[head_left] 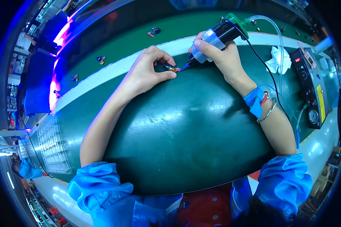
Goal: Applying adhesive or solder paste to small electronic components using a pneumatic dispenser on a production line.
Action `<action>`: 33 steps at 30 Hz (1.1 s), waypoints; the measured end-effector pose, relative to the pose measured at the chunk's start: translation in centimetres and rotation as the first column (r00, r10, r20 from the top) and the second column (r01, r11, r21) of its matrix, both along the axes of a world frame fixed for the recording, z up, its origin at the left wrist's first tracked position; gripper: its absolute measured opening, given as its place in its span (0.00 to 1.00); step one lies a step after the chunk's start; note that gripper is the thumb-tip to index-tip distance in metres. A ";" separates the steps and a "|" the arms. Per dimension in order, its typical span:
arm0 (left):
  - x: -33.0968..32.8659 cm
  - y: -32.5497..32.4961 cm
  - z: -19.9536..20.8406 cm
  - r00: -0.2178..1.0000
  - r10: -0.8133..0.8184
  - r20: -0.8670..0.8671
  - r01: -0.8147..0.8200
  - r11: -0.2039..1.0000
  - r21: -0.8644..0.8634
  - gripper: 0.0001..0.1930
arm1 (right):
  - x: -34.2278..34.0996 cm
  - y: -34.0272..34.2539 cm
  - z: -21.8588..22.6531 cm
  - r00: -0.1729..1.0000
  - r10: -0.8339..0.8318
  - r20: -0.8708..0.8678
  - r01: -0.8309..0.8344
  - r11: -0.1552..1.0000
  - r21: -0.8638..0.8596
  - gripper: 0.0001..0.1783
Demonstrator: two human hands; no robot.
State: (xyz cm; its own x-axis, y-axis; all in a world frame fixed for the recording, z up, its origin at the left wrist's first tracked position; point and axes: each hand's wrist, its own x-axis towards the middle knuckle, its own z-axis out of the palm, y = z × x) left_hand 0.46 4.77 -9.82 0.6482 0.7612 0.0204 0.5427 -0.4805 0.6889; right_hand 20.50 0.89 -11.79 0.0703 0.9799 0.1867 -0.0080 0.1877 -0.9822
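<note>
Between the thumb and fingers of my left hand point(143, 72) is a small wired electronic part point(172, 68), with red, yellow and dark bits showing. My right hand point(226, 60) is wrapped round a glue dispensing syringe point(204, 47), which has a clear and black barrel, a green cap and a blue tapered needle tip. That tip touches or almost touches the part; the exact gap is too small to tell. From the green cap a clear air hose point(278, 34) runs off to the right.
At the right stands a black dispenser control box point(310, 87) with a gauge. Crumpled white tissue point(279, 60) lies beside it. Beyond a pale rail point(102, 77), similar wired parts point(154, 31) are scattered on a green belt point(125, 41). A clear plastic tray point(53, 145) sits at the left.
</note>
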 end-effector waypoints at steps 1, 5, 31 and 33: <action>0.0 0.1 0.0 1.000 0.002 0.000 -0.002 1.000 0.002 0.12 | 0.0 0.1 0.0 1.000 0.004 0.002 -0.004 1.000 0.004 0.18; 0.1 0.0 0.2 1.000 -0.001 -0.005 0.000 1.000 -0.014 0.12 | -0.2 0.2 -0.1 0.999 -0.008 -0.043 0.010 1.000 0.024 0.18; -4.7 8.2 -1.0 0.893 0.416 -0.172 -0.178 0.678 0.713 0.15 | -0.4 0.2 0.6 0.980 -0.144 -0.134 0.144 0.990 -0.013 0.16; -3.6 7.9 -1.5 0.892 0.404 -0.205 -0.133 0.666 0.734 0.10 | -0.1 0.2 0.3 0.982 -0.149 -0.116 0.149 0.989 -0.004 0.16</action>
